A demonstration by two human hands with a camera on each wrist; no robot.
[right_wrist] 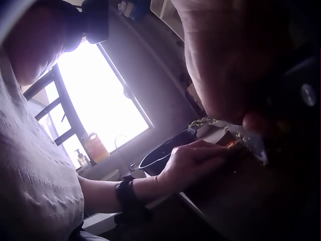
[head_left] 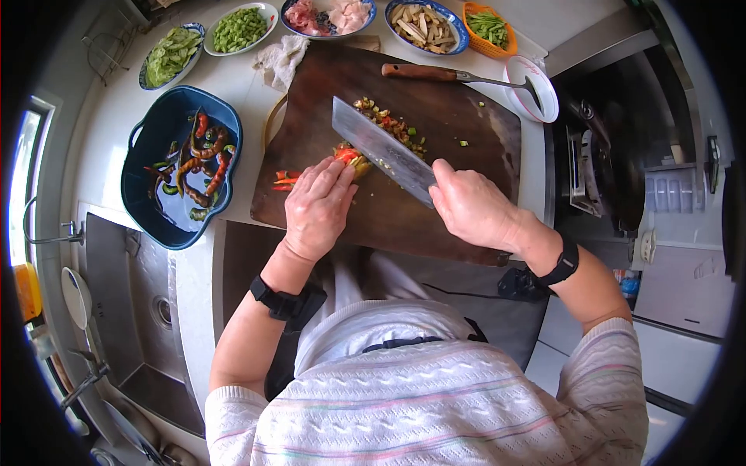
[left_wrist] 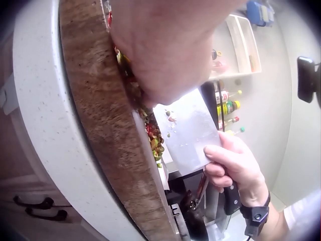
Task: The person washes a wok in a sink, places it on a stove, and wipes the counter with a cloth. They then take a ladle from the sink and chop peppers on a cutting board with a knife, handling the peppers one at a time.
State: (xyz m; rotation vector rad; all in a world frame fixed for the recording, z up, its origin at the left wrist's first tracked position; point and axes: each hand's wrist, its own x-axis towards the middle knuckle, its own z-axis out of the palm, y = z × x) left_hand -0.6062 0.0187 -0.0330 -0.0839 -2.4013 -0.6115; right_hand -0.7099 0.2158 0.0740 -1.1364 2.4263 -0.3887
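Note:
In the head view the right hand (head_left: 475, 203) grips a cleaver (head_left: 381, 149), its broad blade tilted over the brown cutting board (head_left: 435, 101). The left hand (head_left: 317, 206) holds red and yellow-green peppers (head_left: 353, 159) down on the board beside the blade, fingers bent at their tips. Chopped pepper bits (head_left: 392, 126) lie beyond the blade, and red pepper pieces (head_left: 286, 180) lie left of the left hand. The left wrist view shows small bits stuck to the blade (left_wrist: 188, 135) and the right hand (left_wrist: 235, 163) round its handle.
A blue basin (head_left: 140, 190) of peppers stands left of the board, above the sink (head_left: 140, 311). Bowls of cut food (head_left: 241, 31) line the back. A spatula (head_left: 423, 72) lies across the board, its end on a white bowl (head_left: 544, 97). A cloth (head_left: 281, 60) touches the board's back left.

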